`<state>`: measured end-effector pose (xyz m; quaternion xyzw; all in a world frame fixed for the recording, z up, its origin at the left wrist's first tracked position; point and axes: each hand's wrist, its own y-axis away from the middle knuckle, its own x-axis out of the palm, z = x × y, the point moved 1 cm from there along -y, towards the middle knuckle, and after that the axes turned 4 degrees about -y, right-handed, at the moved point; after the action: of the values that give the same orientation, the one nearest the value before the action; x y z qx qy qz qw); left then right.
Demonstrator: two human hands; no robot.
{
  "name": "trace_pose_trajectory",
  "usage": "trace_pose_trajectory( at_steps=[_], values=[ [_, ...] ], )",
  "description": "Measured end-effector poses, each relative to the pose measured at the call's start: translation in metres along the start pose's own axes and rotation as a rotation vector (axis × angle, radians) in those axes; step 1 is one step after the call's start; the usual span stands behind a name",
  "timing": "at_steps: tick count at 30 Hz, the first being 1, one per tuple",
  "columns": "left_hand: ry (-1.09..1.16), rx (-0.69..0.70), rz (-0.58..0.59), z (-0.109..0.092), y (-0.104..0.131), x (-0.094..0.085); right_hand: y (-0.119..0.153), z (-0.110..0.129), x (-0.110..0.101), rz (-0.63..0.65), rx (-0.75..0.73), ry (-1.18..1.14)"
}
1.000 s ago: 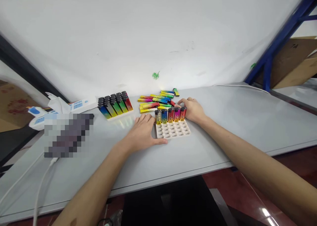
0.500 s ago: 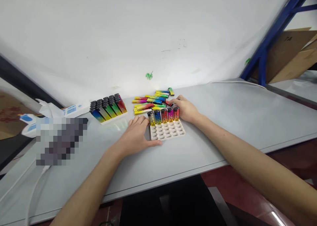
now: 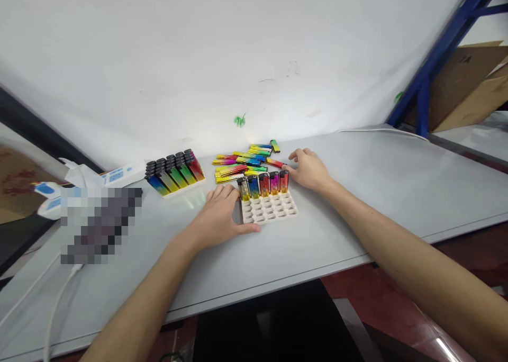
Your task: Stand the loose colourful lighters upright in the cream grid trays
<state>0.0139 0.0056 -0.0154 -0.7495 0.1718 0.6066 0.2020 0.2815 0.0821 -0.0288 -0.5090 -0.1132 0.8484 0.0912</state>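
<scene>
My left hand [image 3: 217,214] holds the left side of a white lighter tray [image 3: 270,212], its thumb along the near edge and its fingers at the far left corner. A row of coloured lighters [image 3: 264,184] stands upright in the tray's back holes; the front holes are bare. Just beyond the tray's right back corner is my right hand [image 3: 308,169], thumb and fingers apart. Its thumb tip is close to the end of a red and yellow lighter [image 3: 275,163]; whether they touch I cannot tell. Several loose shiny lighters [image 3: 238,163] lie in a pile behind the tray.
A second tray full of upright lighters [image 3: 174,172] stands to the left. Beyond it are a white power strip [image 3: 119,175], a blurred dark object [image 3: 105,222] and white cables [image 3: 55,304]. A white wall [image 3: 198,60] rises behind the table; a blue frame [image 3: 423,97] stands at right.
My right hand has moved slightly right, its fingers now apart. The red and yellow lighter beside it shows further right, out from the pile. My left hand and the tray stay put.
</scene>
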Motion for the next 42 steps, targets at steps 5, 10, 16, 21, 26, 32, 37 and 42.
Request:
trace_pose_trajectory(
  at_steps=[5,10,16,21,26,32,37,42],
  values=[
    [0.0,0.001,-0.002,0.0,0.0,0.0,-0.002,0.0,0.003,0.041,-0.039,0.028],
    [-0.007,-0.006,0.008,0.0,0.0,0.001,-0.005,-0.001,0.001,0.072,-0.005,0.011],
    [-0.008,0.002,0.014,-0.001,0.0,-0.001,-0.004,-0.004,-0.001,0.085,-0.001,0.022],
    [-0.01,-0.003,0.02,-0.001,0.0,-0.001,-0.004,-0.004,-0.004,0.054,0.025,-0.077],
    [-0.013,-0.009,0.019,-0.001,0.0,-0.001,-0.002,0.003,-0.008,-0.077,0.064,-0.537],
    [-0.005,0.0,0.006,0.0,0.0,0.0,0.004,0.015,-0.013,-0.028,0.121,-1.01],
    [-0.013,0.0,0.007,0.001,0.0,0.001,0.008,0.018,-0.017,0.168,0.225,-1.032],
    [-0.026,0.01,0.021,0.001,0.0,0.0,0.01,0.018,-0.015,0.214,0.307,-1.054]
  ],
)
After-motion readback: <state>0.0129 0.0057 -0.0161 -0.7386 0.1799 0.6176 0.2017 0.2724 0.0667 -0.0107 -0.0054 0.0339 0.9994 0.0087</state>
